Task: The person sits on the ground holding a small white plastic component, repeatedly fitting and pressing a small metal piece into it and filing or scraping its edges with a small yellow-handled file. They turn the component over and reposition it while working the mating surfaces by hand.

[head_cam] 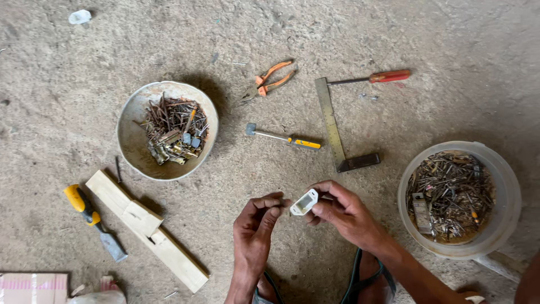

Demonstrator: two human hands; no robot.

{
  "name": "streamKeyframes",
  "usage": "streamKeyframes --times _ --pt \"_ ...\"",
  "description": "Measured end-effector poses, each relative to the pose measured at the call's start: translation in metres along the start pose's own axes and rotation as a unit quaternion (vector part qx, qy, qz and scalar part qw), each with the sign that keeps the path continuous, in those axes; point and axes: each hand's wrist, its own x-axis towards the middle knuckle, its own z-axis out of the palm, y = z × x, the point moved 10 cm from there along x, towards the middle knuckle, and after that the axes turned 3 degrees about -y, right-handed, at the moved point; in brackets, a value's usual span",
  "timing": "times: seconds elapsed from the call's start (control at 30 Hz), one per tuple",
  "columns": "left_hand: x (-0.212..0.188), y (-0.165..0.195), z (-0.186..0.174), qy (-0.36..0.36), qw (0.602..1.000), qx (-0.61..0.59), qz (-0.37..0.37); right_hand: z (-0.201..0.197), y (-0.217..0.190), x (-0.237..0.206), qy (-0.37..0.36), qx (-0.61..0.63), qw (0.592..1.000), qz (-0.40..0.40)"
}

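Landmark: try square (pixel 337 135), flat on the concrete floor (pixel 394 34), steel blade running up-down, dark stock at its lower end.

Hands sit just below the square's stock. Right hand (pixel 343 211) has a small white rectangular plastic housing (pixel 304 202) pinched between thumb and fingertips; fingers curled round it, hollow side facing the camera. The housing is off the floor, below and slightly left of the stock, and sits between the two hands. Left hand (pixel 256 222) is just left of the housing, fingers curled, thumb and forefinger tips pressed together right at the housing's left end. Can't tell whether it pinches anything small there; too tiny to resolve.

Around the square:
- red-handled screwdriver (pixel 374 77) at the blade's top end, pointing right
- orange-handled pliers (pixel 264 83) up-left of it
- yellow-handled small chisel (pixel 283 138) just left of the blade
- pale metal bowl (pixel 130 141) of rusty nails and hardware well to the left
- clear plastic tub (pixel 509 197) of nails and screws to the right, below the stock's level
- wood strip (pixel 112 191) with a small block on it, far lower left; yellow-handled chisel (pixel 90 217) beside that

Sandalled feet show at the bottom edge under the hands.
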Motion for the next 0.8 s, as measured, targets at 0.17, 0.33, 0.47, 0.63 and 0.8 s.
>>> streamKeyframes --times 0.17,0.33,0.47,0.63,0.8 --pt "-0.013 -0.001 -0.013 0.050 0.998 0.024 0.029 0.007 0.000 -0.006 -0.001 0.029 1.000 -0.007" --pt "-0.023 0.003 -0.012 0.108 0.970 0.211 0.049 0.013 0.002 -0.010 -0.018 0.055 0.998 -0.016" --pt "-0.036 0.025 0.010 0.094 0.938 0.294 0.159 0.013 0.006 -0.017 -0.025 0.052 0.998 -0.020" --pt "-0.044 0.033 0.028 0.088 0.910 0.345 0.214 0.008 0.008 -0.023 -0.025 0.050 0.998 0.000" --pt "-0.046 0.031 0.056 0.041 0.878 0.365 0.308 0.006 0.005 -0.027 -0.023 0.052 0.998 0.019"
